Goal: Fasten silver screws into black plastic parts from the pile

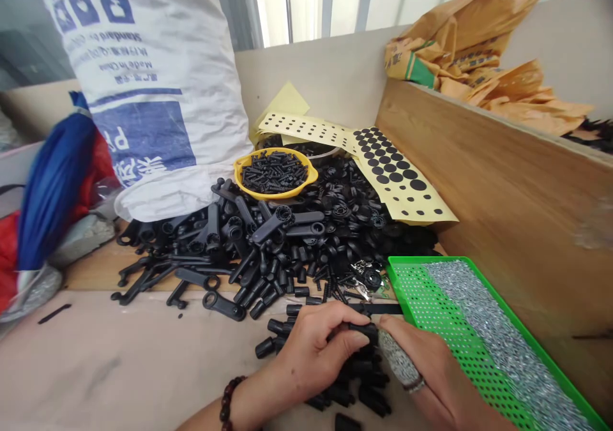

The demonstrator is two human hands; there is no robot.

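Note:
My left hand is closed around a small black plastic part, pinched between thumb and fingers. My right hand, with a grey fabric cot on the forefinger, meets it at the same part and is closed too. Both hands rest low in the middle of the view, over a scatter of short black cylindrical pieces. Just beyond them lies a big heap of black plastic levers and caps. The green perforated tray full of small shiny metal bits sits right beside my right hand.
A yellow bowl of small black springs sits on the heap. Behind it lie yellow sheets with black round stickers. A white printed sack stands at the left, a wooden wall at the right, crumpled brown bags beyond.

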